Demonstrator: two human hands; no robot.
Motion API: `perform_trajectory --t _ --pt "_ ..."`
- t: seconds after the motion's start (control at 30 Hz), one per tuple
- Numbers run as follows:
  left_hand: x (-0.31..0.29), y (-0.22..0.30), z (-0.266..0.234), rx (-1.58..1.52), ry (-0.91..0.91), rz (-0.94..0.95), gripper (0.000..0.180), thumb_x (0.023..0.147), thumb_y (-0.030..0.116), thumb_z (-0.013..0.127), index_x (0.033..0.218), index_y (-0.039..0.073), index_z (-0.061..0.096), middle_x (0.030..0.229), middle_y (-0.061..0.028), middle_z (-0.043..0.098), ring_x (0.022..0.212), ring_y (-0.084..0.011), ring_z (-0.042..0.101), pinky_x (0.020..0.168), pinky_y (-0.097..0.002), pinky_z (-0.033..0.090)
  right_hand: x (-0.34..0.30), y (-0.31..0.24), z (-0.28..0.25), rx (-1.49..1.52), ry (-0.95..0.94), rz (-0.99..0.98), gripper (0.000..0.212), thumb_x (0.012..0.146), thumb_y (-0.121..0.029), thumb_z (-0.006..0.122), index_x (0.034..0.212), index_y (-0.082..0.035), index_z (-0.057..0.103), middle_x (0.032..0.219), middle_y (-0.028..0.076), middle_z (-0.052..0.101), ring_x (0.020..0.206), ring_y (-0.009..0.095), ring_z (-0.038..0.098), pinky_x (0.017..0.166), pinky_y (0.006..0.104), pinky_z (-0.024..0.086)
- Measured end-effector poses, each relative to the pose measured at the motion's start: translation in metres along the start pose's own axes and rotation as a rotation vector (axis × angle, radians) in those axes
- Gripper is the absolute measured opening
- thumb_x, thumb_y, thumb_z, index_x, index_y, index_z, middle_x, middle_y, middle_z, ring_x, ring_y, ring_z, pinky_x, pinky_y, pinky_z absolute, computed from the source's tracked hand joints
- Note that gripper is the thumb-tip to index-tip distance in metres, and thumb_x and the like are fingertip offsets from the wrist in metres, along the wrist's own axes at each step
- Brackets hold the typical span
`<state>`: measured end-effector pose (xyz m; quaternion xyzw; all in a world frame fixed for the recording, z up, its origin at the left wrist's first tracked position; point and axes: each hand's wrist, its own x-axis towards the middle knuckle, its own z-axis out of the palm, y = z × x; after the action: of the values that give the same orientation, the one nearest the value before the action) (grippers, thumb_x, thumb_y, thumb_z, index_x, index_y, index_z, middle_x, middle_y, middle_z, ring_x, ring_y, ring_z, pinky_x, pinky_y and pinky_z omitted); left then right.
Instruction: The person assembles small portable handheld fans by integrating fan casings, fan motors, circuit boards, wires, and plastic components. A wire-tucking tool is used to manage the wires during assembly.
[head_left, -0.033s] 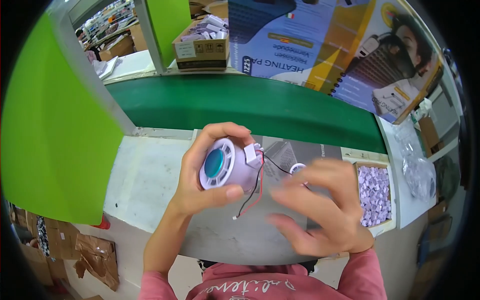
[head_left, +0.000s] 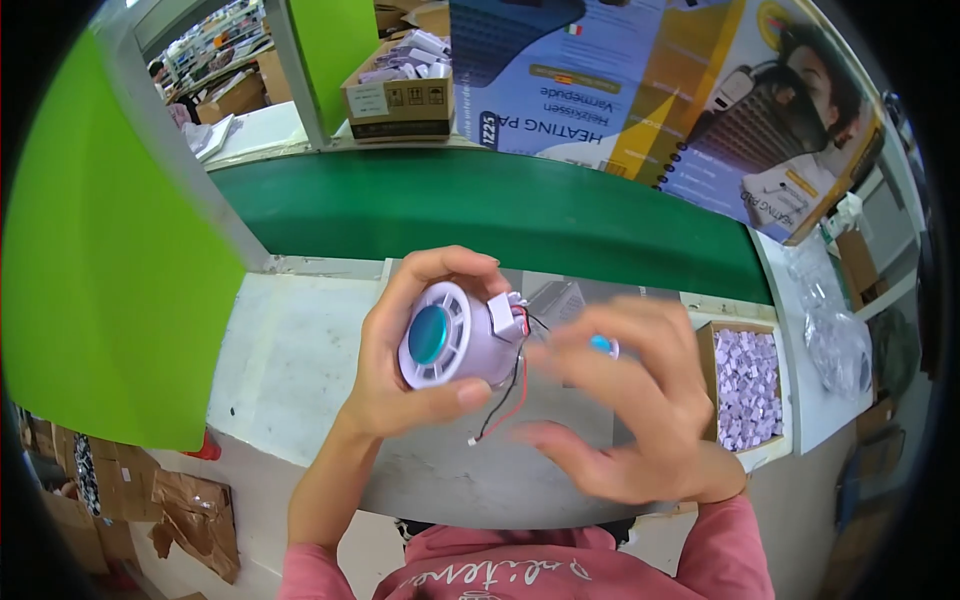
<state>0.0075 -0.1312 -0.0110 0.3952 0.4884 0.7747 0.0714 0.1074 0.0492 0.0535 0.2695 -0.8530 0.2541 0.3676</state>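
My left hand (head_left: 405, 340) is closed around a lilac cup-shaped housing (head_left: 478, 345), whose slotted round end with a teal disc (head_left: 429, 335) faces left. On the housing's right side is a small white block (head_left: 505, 315). Red and black wires come out beside it, and the thin pair hangs down to a small white connector (head_left: 474, 440). My right hand (head_left: 630, 400), smeared by motion, is close to the wires with its thumb apart from the fingers. Just behind its fingers shows a small lilac-rimmed piece with a teal centre (head_left: 601, 344); whether the hand holds it is unclear.
An open box of small lilac pieces (head_left: 748, 388) sits at the right of the worktable (head_left: 300, 350). Beyond runs a green belt (head_left: 480, 205), with a carton of lilac parts (head_left: 398, 95) and a large printed cardboard panel (head_left: 640, 100) behind. A bright green panel (head_left: 110, 250) stands left.
My right hand has moved slightly left, toward the housing and its wires. The small piece behind its fingers now shows its teal centre. My left hand stays on the housing.
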Motion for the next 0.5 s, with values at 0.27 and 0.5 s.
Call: perform_trajectory --t 0.27,0.5 --pt "-0.008 0.001 0.014 0.118 -0.067 0.124 0.084 0.060 0.010 0.078 0.133 -0.002 0.038 0.107 -0.0110 0.054 0.099 -0.0187 0.055 0.087 -0.0308 0.045 -0.009 0.012 0.013 0.373 -0.013 0.226 0.043 0.070 -0.003 0.081 0.109 -0.001 0.063 0.102 0.015 0.061 0.088 0.022 0.061 0.072 0.0303 0.052" --pt "-0.010 0.001 0.027 0.119 -0.073 0.157 0.093 0.058 0.004 0.078 0.137 0.002 0.029 0.107 -0.0125 0.052 0.098 -0.0193 0.055 0.085 -0.0313 0.046 -0.019 0.018 0.010 0.340 0.019 0.132 0.043 0.068 0.005 0.074 0.109 -0.002 0.068 0.101 0.012 0.063 0.078 0.025 0.061 0.067 0.0321 0.049"
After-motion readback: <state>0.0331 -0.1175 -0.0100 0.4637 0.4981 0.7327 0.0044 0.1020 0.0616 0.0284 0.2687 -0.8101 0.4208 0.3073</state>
